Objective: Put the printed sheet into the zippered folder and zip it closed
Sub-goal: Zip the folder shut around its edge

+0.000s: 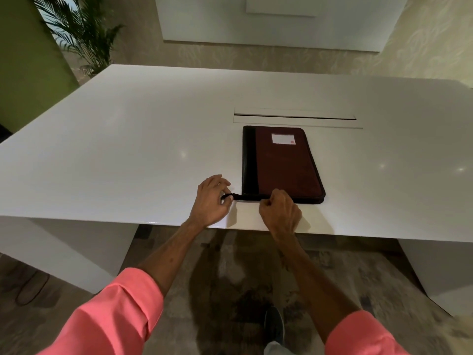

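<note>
The task looks close to its end. The zippered folder (284,165) lies shut and flat on the white table (128,149), near the person's edge and just in front of a long slot (294,116) set into the tabletop. No printed sheet shows anywhere on the table, so it is most likely already inside. What seems left is the last run of the zip along the near edge, or only letting go.

The left hand (210,198) rests on the table just beside the folder's near left corner. Its fingers pinch a short black strap (234,197) that comes off that corner and is pulled out straight to the left. The right hand (280,211) sits at the folder's near edge, fingers clenched and pinching at the edge itself. It probably holds the zip pull, though the knuckles hide it, so I cannot tell how far the zip is closed.

The folder is dark reddish-brown with a black band down its left side and black edging all round, with rounded corners. A small pale label (282,138) sits near its far end. The cover looks smooth and lies level, with no paper poking out of any side that shows.
</note>
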Demonstrator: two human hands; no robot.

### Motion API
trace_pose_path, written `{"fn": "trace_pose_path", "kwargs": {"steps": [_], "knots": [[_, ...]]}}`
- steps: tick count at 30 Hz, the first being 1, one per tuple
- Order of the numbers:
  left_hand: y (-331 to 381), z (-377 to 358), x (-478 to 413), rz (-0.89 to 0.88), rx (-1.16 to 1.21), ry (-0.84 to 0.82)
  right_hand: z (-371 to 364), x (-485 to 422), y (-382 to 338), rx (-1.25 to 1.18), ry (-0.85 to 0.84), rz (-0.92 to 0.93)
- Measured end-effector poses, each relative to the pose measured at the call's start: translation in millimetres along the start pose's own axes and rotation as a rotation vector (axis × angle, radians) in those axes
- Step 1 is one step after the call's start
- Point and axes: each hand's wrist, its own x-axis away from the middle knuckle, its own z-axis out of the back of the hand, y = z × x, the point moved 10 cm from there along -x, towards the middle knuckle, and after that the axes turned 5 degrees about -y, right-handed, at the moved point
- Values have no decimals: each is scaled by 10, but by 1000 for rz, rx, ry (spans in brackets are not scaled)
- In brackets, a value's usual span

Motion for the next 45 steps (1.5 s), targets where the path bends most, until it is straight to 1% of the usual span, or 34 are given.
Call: {"fn": "trace_pose_path", "kwargs": {"steps": [3,7,9,11,13,16,18,22,26,31,35,39,42,45], "knots": [[68,-9,-10,-4,-7,-19,82,-30,185,3,27,-52],[377,5,-102,-121,-67,18,63,-14,221,10,17,-40],[547,-60,-212,-152,-98,16,40,-3,218,13,-1,-34],[669,-216,-347,-146,-115,-37,43,3,208,17,-3,-23],[737,-430,-460,-118,-138,-125,50,0,210,19,-5,-9],[747,-739,-548,-43,-204,-245,39,-7,243,24,-24,17],[703,-854,-568,21,-229,-295,62,-17,267,48,-12,37],[680,-865,-549,42,-285,-302,144,-44,284,135,37,79],[695,-839,-528,48,-286,-296,245,-96,421,165,62,68],[687,-841,-516,42,-291,-300,449,-165,693,185,93,-12],[678,-846,-516,29,-303,-290,691,-253,1088,227,119,-101],[685,-831,-528,20,-317,-280,853,-392,1304,272,144,-132],[678,-842,-528,15,-327,-295,887,-510,1473,214,122,-190],[686,-832,-558,4,-346,-309,873,-619,1522,206,63,-142]]}}
